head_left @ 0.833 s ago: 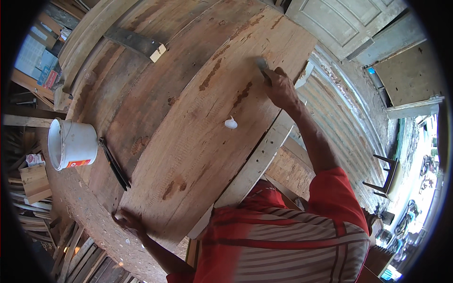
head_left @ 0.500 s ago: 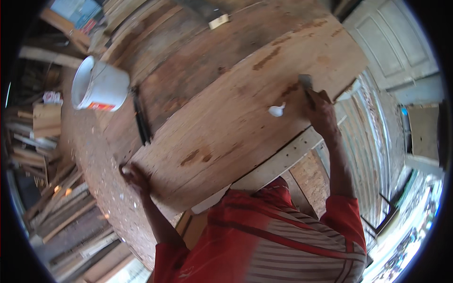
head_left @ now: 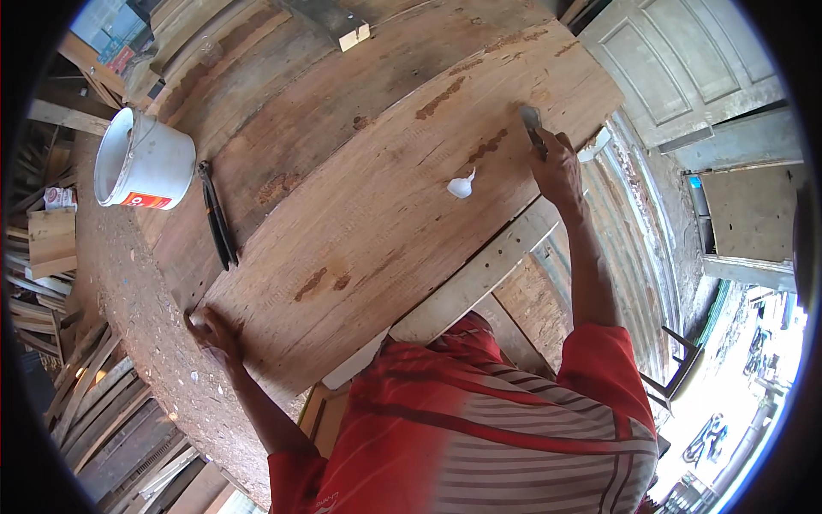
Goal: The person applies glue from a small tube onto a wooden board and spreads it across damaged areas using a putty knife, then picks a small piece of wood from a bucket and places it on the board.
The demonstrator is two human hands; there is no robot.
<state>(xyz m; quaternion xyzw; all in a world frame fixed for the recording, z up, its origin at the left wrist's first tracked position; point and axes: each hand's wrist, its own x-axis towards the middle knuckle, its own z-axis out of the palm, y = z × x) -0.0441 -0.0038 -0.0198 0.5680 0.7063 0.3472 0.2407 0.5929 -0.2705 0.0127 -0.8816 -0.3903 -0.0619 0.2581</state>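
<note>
Far left there's a round white plastic bucket [head_left: 158, 171], then long black-handled metal pliers [head_left: 217, 218] on weathered reddish-brown planks [head_left: 282, 141]. Left hand [head_left: 214, 332] is at the near-left end of a long, pale brown wooden board [head_left: 377, 223] w/ dark patches; fingers look a bit apart, can't tell if it's actually gripping the edge tbh. Board's long axis goes lower left to upper right, so the hands are at opp. ends. Past mid-board: small white blob w/ a pointy tip [head_left: 461, 185], material unclear. Then a flat grey metal-bladed scraper [head_left: 532, 120] near the far-right end, handle clamped in the right hand [head_left: 558, 171], blade pointing away from the body. Key bit imo: blob's left & slightly nearer the body vs the right hand, which is def. the closer one.
</note>
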